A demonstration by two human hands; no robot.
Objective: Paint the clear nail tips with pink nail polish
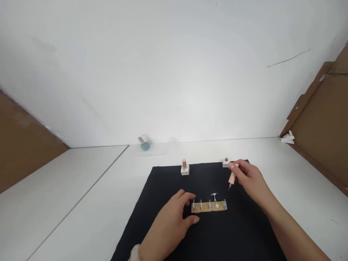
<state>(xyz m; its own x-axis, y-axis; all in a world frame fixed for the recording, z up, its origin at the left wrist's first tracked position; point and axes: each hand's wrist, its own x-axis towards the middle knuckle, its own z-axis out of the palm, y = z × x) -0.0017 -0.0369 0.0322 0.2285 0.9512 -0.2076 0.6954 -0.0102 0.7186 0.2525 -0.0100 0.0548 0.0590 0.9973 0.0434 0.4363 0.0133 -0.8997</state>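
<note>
A tan strip holder (213, 207) with several clear nail tips standing on it lies on a black mat (163, 181). My left hand (174, 221) grips the strip's left end between thumb and fingers. One clear tip (214, 196) stands loose just behind the strip. My right hand (250, 179) pinches a pink-capped polish brush (231, 180), brush tip down, above the mat right of the strip. An open polish bottle (225, 162) sits just behind that hand. A closed pink-capped bottle (185, 168) stands at the mat's back edge.
A teal bottle with a grey cap (144, 143) lies against the white wall on the white table (81, 203). Brown cardboard panels (320, 127) flank both sides, with crumpled white paper (288, 138) at the right one.
</note>
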